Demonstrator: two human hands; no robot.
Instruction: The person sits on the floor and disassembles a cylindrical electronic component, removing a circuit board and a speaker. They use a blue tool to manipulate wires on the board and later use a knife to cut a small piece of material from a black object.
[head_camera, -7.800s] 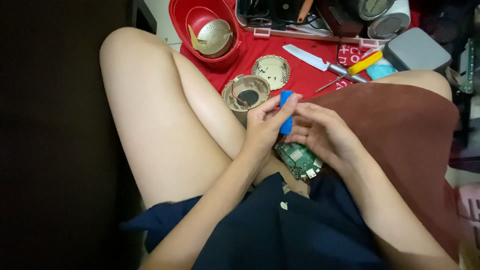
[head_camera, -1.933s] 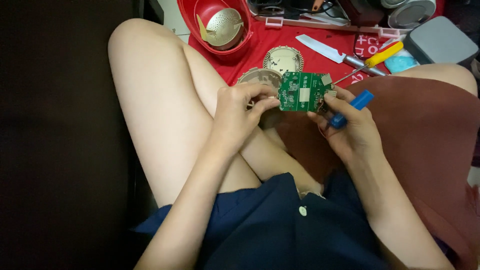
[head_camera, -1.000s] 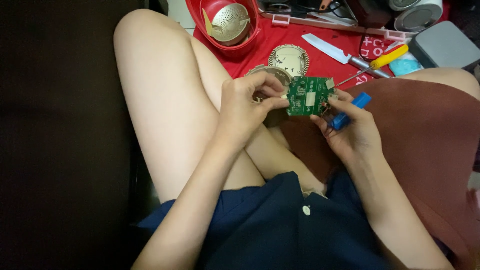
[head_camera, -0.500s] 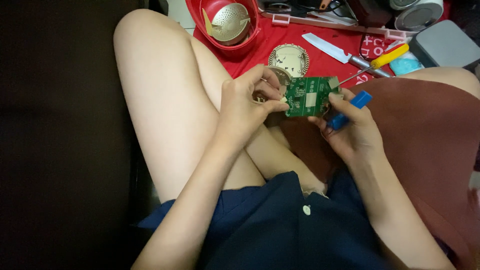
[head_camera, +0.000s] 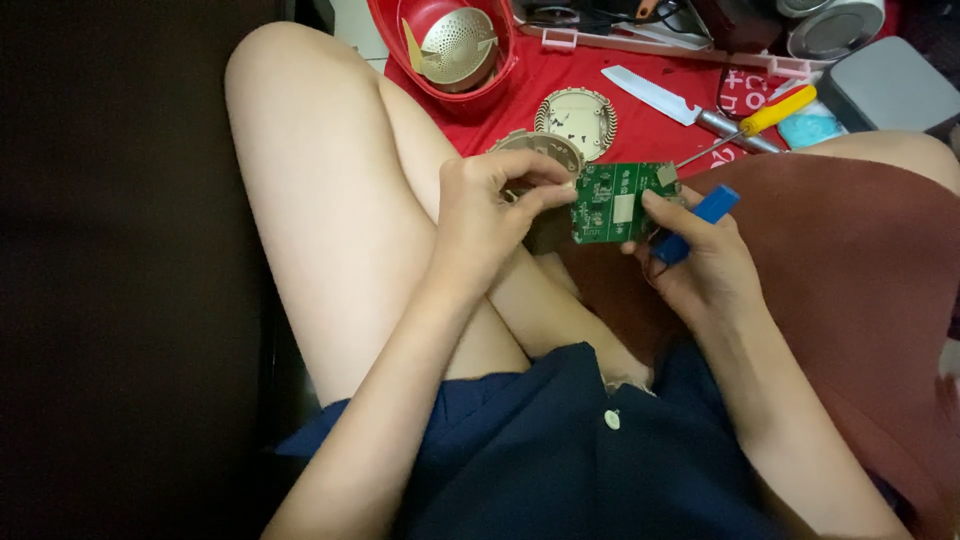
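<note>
Holding a small green rectangular circuit board (head_camera: 615, 203) between both hands, the left hand (head_camera: 492, 215) pinches its edge; the right hand (head_camera: 700, 255) steadies it while gripping a blue plastic tool (head_camera: 700, 218), apparently inspecting it.

— We see a matt green circuit board (head_camera: 614, 203) with small shiny metal parts; the blue tool (head_camera: 698, 219) looks like smooth plastic.

— We agree. The far red bowl (head_camera: 445, 48) is glossy plastic, the cloth (head_camera: 640, 115) beneath matt.
</note>
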